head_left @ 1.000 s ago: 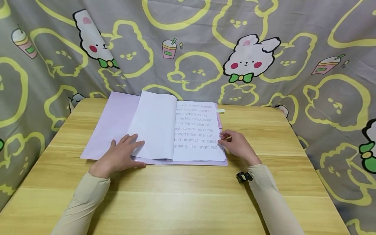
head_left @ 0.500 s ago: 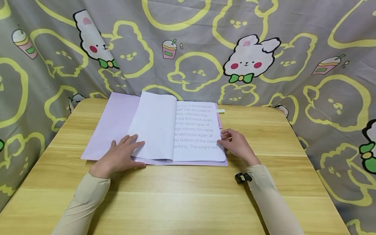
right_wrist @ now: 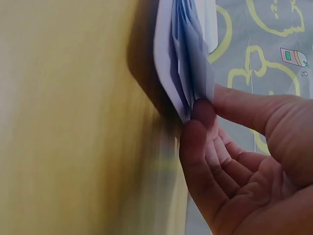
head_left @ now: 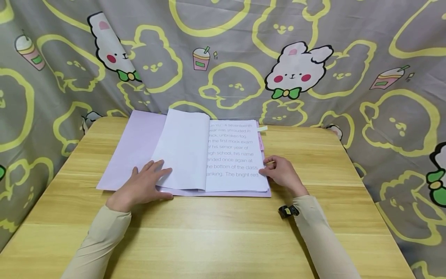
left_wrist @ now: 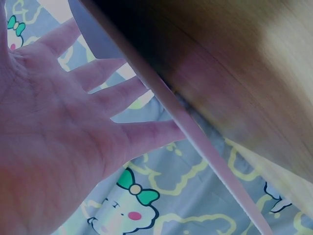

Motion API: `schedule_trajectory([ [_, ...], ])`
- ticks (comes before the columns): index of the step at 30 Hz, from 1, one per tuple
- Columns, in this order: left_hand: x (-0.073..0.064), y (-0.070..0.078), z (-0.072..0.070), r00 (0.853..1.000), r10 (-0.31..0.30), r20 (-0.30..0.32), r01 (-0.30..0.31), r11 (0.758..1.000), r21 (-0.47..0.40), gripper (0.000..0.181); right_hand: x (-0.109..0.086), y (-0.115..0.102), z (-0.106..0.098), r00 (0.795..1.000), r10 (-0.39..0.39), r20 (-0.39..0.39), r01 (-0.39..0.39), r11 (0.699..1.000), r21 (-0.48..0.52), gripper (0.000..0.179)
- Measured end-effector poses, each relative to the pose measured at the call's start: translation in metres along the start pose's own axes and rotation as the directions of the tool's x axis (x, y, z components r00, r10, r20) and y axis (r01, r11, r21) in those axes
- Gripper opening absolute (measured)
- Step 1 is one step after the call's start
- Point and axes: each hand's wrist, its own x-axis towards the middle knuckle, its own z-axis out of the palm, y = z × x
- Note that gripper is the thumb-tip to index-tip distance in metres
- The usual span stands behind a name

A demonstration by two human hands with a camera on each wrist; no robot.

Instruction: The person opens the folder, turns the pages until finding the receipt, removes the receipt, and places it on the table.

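A booklet with a pale purple cover (head_left: 134, 143) lies open on the table. Its turned white sheet (head_left: 182, 151) lies on the left, and a printed page (head_left: 231, 155) in large grey type faces up on the right. My left hand (head_left: 141, 184) rests with spread fingers at the lower edge of the turned sheet and cover. At the right edge of the printed page, the thumb and index finger of my right hand (head_left: 283, 174) pinch the paper. In the right wrist view several loose page edges (right_wrist: 188, 63) fan apart beside the fingertips (right_wrist: 193, 137).
The wooden table (head_left: 209, 236) stands against a grey curtain (head_left: 230, 50) printed with rabbits and drink cups. A pale sticky tab (head_left: 261, 128) and a pink tab (head_left: 261, 142) stick out from the booklet's right side. A black wrist device (head_left: 288, 211) sits by my right cuff.
My right fingers have shifted slightly down the page edge. The pale tab has tilted up a little. My left hand has stayed in place.
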Motion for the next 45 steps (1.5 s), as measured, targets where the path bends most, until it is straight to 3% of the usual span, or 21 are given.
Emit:
schedule_trajectory([
  [17,0.0,0.0,0.001,1.0,-0.003,0.003,0.003,1.0,0.001,0.091,-0.003,-0.004,0.003,1.0,-0.003,0.001,0.003,1.0,0.03,0.031],
  [26,0.0,0.0,0.001,1.0,-0.006,0.002,0.006,1.0,0.009,0.091,-0.005,-0.007,0.003,0.999,-0.028,-0.024,0.027,0.999,-0.023,0.021],
  [33,-0.001,0.0,0.001,1.0,-0.004,-0.001,0.004,1.0,0.005,0.09,-0.009,-0.01,-0.001,0.994,-0.089,-0.06,0.086,0.995,-0.048,0.027],
  [39,0.0,0.001,0.0,1.0,0.001,-0.002,-0.001,1.0,0.002,0.09,-0.009,-0.01,0.001,0.979,-0.2,-0.037,0.2,0.979,0.023,0.044],
  [45,0.0,0.001,0.0,1.0,0.003,-0.001,-0.003,1.0,0.003,0.09,-0.005,-0.009,0.008,0.979,-0.202,0.01,0.199,0.972,0.122,0.061],
])
